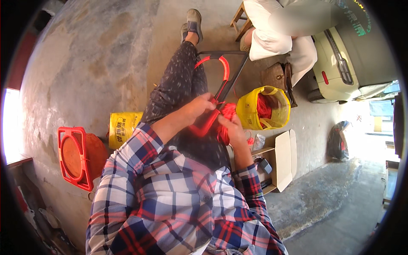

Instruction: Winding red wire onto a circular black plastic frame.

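Observation:
A dark metal frame [241, 73] lies across my lap, with a curved part [225, 68] wrapped in red. My left hand [198, 107] is closed at the frame's lower part, its fingers pinched where red cord meets the bar. Close beside it, my right hand [234, 131] is closed round a bundle of red cord [228, 111]. Below my fingers runs another red-wrapped length [205, 126], blurred in places. Exactly how the cord passes round the bar is hidden by my fingers.
A yellow bag [249, 111] of red cord stands right of my legs, near a brown handbag [274, 75] and an open cardboard box [284, 163]. Left are a yellow package [123, 129] and a red frame [63, 163]. A person in white trousers [272, 44] sits by a vehicle [335, 83].

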`<action>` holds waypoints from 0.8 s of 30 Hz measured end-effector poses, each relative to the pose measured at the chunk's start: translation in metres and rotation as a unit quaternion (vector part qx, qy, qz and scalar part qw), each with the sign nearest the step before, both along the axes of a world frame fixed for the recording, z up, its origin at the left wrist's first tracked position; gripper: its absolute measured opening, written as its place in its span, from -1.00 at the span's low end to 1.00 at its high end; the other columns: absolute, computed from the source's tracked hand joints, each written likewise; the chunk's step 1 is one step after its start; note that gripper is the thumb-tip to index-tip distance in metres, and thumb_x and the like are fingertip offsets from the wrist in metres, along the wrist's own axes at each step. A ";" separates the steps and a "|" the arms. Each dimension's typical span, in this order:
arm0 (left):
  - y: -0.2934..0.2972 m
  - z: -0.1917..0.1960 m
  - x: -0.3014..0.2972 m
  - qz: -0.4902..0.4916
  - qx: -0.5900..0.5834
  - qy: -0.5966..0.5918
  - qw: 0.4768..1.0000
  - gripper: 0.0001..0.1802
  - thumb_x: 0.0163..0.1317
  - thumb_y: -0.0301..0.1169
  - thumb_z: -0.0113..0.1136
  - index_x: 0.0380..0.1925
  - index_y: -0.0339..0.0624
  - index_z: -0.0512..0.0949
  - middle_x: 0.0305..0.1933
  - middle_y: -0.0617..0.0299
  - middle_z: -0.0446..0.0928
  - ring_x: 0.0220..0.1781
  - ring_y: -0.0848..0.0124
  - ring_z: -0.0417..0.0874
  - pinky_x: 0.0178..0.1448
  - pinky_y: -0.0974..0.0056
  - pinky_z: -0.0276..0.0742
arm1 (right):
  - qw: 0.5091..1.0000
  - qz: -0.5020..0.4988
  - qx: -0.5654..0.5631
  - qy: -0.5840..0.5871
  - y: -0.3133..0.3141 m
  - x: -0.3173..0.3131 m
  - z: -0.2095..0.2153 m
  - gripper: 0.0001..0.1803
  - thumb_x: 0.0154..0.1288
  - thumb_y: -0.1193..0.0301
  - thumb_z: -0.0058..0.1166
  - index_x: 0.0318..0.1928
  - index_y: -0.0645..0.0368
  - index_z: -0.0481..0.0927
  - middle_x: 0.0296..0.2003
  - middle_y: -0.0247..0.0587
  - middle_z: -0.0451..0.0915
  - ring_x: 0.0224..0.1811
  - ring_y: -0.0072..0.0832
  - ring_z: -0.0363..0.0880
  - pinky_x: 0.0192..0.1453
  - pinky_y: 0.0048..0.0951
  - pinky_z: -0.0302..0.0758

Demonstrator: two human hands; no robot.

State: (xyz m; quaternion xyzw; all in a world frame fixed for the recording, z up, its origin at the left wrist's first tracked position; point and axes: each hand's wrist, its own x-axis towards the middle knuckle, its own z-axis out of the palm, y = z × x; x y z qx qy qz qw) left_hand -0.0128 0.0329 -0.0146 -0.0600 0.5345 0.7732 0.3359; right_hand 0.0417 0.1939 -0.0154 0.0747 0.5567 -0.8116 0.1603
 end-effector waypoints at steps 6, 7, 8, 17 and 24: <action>-0.008 -0.009 -0.002 -0.015 0.000 0.029 0.999 -0.68 -0.01 -0.48 0.03 -0.18 -0.25 0.44 -0.38 0.37 0.35 -0.42 0.56 0.27 -0.23 0.46 0.21 | 0.994 -0.008 0.108 -0.026 0.043 0.021 0.031 -0.76 0.12 0.57 0.15 -0.17 0.22 0.48 -0.36 -0.33 0.53 -0.51 -0.65 0.45 -0.40 -0.65 0.38; -0.009 -0.007 -0.001 -0.021 -0.011 0.027 0.999 -0.70 -0.01 -0.48 0.02 -0.20 -0.26 0.43 -0.38 0.37 0.34 -0.43 0.56 0.27 -0.24 0.46 0.20 | 0.994 -0.003 0.109 -0.028 0.044 0.032 0.052 -0.76 0.12 0.57 0.15 -0.17 0.22 0.48 -0.36 -0.33 0.53 -0.51 -0.65 0.45 -0.40 -0.65 0.38; -0.006 -0.005 -0.001 -0.025 -0.008 0.024 0.999 -0.70 -0.01 -0.48 0.02 -0.20 -0.26 0.43 -0.38 0.37 0.34 -0.43 0.56 0.27 -0.24 0.46 0.20 | 0.998 -0.049 -0.032 0.015 0.046 0.045 0.076 -0.74 0.09 0.58 0.14 -0.17 0.22 0.48 -0.39 -0.33 0.51 -0.55 -0.65 0.41 -0.43 -0.67 0.35; 0.000 -0.013 -0.015 -0.026 -0.034 -0.027 0.999 -0.71 -0.08 -0.48 0.04 -0.25 -0.23 0.41 -0.49 0.37 0.31 -0.52 0.58 0.23 -0.32 0.49 0.15 | 0.998 -0.020 -0.045 -0.035 0.007 0.079 0.115 -0.61 -0.10 0.76 0.09 -0.18 0.22 0.44 -0.43 -0.31 0.45 -0.50 -0.62 0.39 -0.43 -0.58 0.32; 0.023 0.017 0.018 0.190 -0.250 0.406 0.858 -0.71 0.00 -0.55 0.10 -0.20 -0.34 0.47 -0.28 0.20 0.54 -0.22 0.46 0.59 0.01 0.36 0.45 | 0.954 -0.033 -0.272 0.125 0.031 0.060 0.139 -0.69 -0.07 0.39 0.13 -0.35 0.15 0.28 -0.53 -0.23 0.31 -0.58 -0.43 0.31 -0.43 -0.40 0.21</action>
